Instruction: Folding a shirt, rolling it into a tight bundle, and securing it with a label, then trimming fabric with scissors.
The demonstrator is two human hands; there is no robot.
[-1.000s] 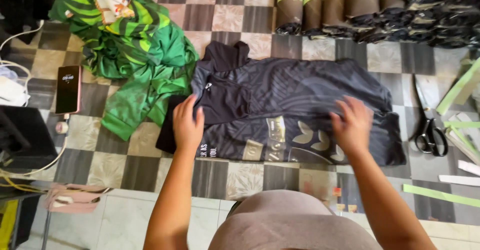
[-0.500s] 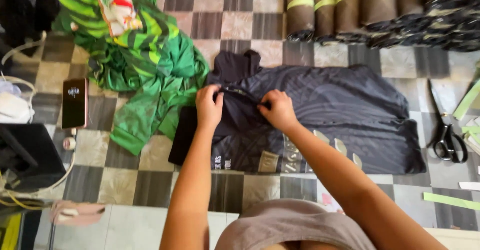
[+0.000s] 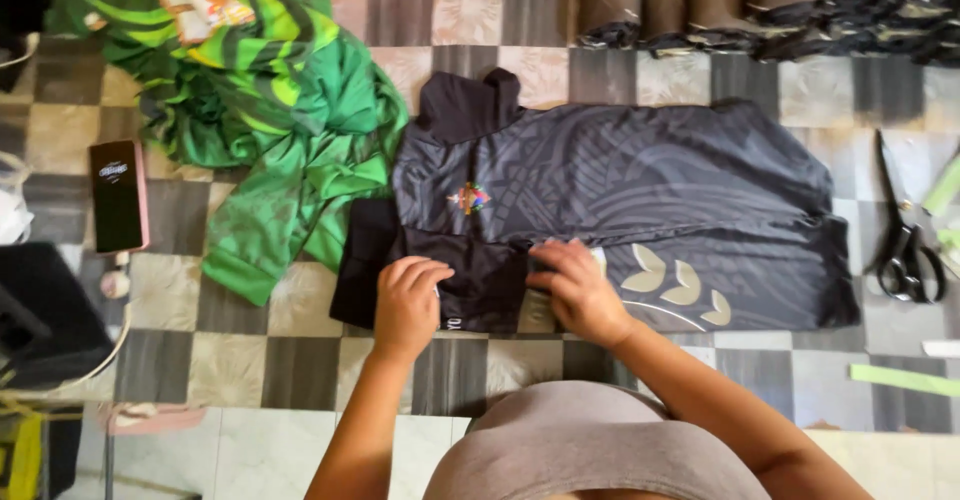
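A dark patterned shirt lies spread on the checkered floor, collar to the left, with one side folded over. Its black sleeve lies across the near edge. My left hand presses on that sleeve with fingers curled. My right hand rests beside it on the fold, fingertips touching the sleeve's right edge. A small coloured badge shows on the chest.
A heap of green shirts lies to the left, touching the dark shirt. A phone lies further left. Scissors and green strips lie at the right. Rolled garments line the far edge.
My hands were apart on the shirt's near edge, then came together at the collar. They have now drawn back to the near edge, and the sleeve is folded across the shirt.
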